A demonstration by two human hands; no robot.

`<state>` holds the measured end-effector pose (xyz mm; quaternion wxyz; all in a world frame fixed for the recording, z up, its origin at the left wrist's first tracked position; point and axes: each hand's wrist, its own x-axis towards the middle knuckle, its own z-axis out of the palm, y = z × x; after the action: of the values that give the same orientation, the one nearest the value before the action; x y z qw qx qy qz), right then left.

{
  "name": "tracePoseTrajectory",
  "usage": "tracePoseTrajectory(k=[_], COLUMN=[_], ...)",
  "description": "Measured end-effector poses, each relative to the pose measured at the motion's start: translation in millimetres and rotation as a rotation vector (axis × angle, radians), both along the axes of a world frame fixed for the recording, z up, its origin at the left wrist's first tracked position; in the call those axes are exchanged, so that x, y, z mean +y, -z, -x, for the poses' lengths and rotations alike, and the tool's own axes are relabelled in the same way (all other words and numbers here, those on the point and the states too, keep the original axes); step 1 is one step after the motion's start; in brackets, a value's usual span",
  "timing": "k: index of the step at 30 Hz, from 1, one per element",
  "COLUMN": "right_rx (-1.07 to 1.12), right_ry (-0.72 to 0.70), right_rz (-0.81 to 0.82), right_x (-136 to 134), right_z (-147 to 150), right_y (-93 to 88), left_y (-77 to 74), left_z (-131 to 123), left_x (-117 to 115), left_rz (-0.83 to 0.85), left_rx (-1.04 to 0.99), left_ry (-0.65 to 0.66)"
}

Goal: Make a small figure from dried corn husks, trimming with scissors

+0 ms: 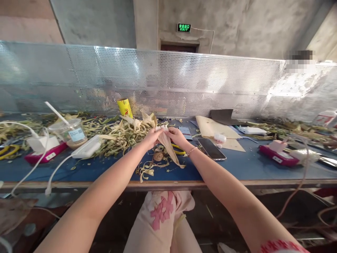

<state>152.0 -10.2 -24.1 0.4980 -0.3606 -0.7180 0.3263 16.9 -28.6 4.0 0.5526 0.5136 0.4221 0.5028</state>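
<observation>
Together, the left hand [152,138] and right hand [177,137] pinch the far end of a pale dried strip [169,147] in a fingertip grip, above the desk [102,171]. Its tail slants near and right, past a round brown coil [158,156]. Dried scraps [116,138] spread left; a dark phone [211,149] lies right.

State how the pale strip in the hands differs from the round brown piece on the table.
The pale strip is long and narrow; the brown piece is compact and round. Both hands hold the strip; the brown piece lies on the table. Both look dry.
</observation>
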Motion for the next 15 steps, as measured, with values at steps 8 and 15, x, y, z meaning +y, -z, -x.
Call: tracePoseTrajectory(k=[8, 15], right_rx=[-0.189, -0.277], right_ry=[0.215, 0.285], right_rz=[-0.150, -0.174], right_x=[-8, -9], right_z=[0, -2], right_y=[-8.6, -16.3], left_y=[3.1, -1.7], left_z=[-1, -6], left_x=[4, 5], left_rz=[-0.030, -0.077], left_rx=[0.032, 0.035], left_ry=[-0.092, -0.061])
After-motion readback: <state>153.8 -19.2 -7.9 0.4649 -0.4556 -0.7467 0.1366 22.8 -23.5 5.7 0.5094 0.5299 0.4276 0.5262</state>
